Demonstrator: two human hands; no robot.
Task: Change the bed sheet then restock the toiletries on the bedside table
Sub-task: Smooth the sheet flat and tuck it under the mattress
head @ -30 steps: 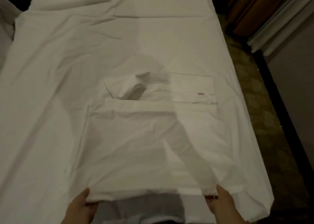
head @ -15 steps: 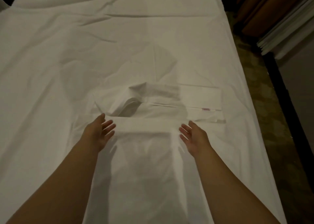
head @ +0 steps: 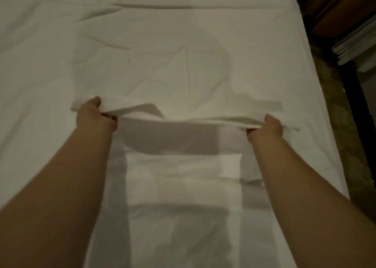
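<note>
A white bed sheet (head: 183,176), partly folded, lies on top of the white-covered bed (head: 50,64). Its far folded edge is lifted off the bed and stretched between my two hands. My left hand (head: 95,115) grips the left end of that edge, fingers curled under the cloth. My right hand (head: 266,127) grips the right end the same way. Both arms reach forward over the spread part of the sheet. A shadow falls under the raised edge.
The bed's right edge (head: 325,125) drops to a patterned carpet (head: 350,141). Wooden furniture (head: 333,9) and a stack of white panels (head: 358,46) stand at the upper right.
My hands have gone from the sheet's near edge to its folded middle. They were flat and open there, and now they grip the folded layer and lift it.
</note>
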